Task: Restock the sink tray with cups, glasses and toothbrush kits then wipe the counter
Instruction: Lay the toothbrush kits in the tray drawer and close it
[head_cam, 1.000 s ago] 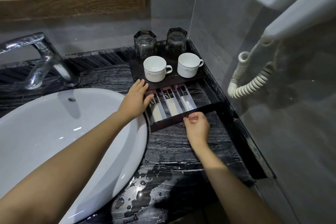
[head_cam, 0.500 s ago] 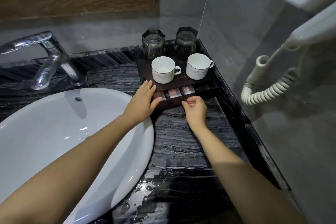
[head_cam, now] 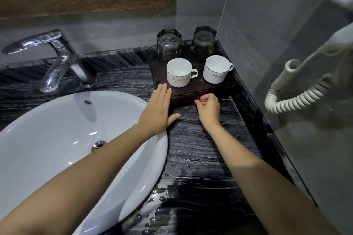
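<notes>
Head view: dark tray [head_cam: 193, 89] carries two white cups and two upturned glasses; left hand [head_cam: 158, 108] flat against it, right hand [head_cam: 209, 108] curled at its front, grip unclear.

White cups [head_cam: 179, 72] carry dark script. The worktop [head_cam: 200, 150] is black, streaked grey-white. The tray [head_cam: 193, 89] is dark brown.

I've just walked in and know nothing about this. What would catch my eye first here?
Probably the two white ceramic cups on the dark wooden tray in the corner, with two upturned clear glasses behind them. The left hand rests flat at the tray's front corner; the right hand is curled at its front edge. To the left sits the big white oval basin.
</notes>
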`<state>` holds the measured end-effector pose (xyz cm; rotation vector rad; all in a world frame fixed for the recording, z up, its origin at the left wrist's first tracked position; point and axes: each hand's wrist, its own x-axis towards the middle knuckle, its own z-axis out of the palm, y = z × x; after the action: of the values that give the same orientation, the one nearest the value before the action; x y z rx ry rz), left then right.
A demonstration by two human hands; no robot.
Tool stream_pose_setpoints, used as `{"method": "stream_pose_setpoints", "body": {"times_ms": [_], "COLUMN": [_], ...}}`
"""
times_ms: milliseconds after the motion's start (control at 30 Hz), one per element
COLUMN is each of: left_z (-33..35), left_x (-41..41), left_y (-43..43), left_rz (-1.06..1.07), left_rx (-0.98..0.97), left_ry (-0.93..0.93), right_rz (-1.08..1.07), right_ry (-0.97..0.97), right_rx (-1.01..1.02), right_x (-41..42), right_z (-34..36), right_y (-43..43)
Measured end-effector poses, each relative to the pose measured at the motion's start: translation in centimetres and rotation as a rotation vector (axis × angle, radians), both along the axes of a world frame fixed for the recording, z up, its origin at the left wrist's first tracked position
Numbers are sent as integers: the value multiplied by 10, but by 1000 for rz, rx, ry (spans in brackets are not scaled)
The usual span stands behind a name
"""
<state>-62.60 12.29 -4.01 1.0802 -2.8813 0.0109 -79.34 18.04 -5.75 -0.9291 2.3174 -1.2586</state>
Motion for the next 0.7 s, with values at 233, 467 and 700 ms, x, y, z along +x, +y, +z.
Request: {"method": "stream_pose_setpoints", "body": {"times_ms": [233, 467, 700], "left_z": [0, 1, 5], "left_x": [0, -2, 15], "left_y": [-1, 0, 10], "left_rz": [-5, 28, 98], "left_rx": [-8, 40, 81], "left_ry": [-51, -31, 46], "right_rz": [15, 79, 153], "right_ry": [44, 111, 161], "right_rx": [47, 247, 503], "right_x": [5, 9, 31], "right_z": [7, 26, 46], "right_y": [1, 4, 7]}}
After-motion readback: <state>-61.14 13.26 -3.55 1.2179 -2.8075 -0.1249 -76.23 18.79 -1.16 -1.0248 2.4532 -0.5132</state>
